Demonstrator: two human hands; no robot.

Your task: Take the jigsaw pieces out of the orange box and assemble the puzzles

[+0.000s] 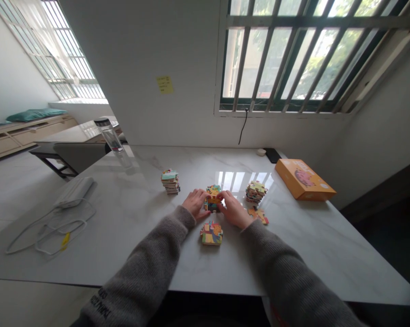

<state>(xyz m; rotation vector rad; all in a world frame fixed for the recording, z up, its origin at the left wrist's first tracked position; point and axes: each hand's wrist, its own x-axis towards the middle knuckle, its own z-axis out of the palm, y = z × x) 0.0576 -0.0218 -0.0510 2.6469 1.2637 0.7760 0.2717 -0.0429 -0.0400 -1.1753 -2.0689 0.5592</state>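
Note:
Between my two hands, a small stack of jigsaw puzzle pieces lies on the table, with an orange and yellow puzzle piece on top. My left hand grips this piece from the left, thumb low at the stack's side. From the right, my right hand pinches its other edge. Nearer to me sits a low stack of colourful pieces. A tall stack stands to the left of my hands and another to the right. Loose orange pieces lie beside my right wrist.
An orange box lies at the right, with a black phone-like object and a small white round item behind it. A clear bottle stands back left. A white power strip with a looped cable lies at the left.

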